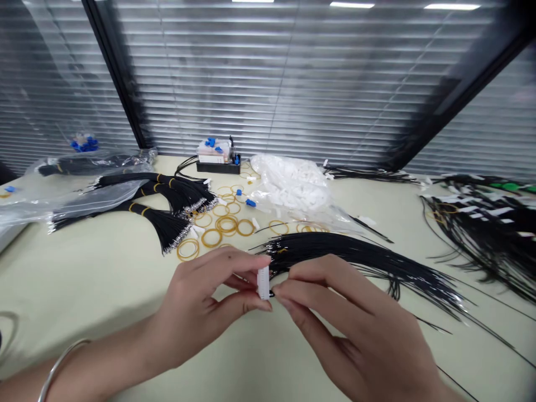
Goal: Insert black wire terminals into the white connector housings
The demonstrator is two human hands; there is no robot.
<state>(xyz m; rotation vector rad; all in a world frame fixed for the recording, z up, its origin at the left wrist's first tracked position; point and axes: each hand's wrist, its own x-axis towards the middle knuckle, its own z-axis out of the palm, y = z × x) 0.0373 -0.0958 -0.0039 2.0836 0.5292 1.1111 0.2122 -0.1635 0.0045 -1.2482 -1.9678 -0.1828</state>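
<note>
Left grip (209, 298) pinching a slim white plastic connector (263, 283), right grip (352, 329) on a thin black wire (272, 294) beside it; I'm well short of the cream bench (104, 262)'s far edge.

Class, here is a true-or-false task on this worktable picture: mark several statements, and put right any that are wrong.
1. The left hand holds a white connector. True.
2. The right hand is well away from that connector. False: its fingertips are right beside it.
3. Yellow rubber bands lie on the table. True.
4. A bracelet is worn on the right wrist. False: it is on the left.
5. The clear bag of white pieces lies left of the small black box. False: it lies to the right.
6. Black wires lie beyond the hands. True.
</note>
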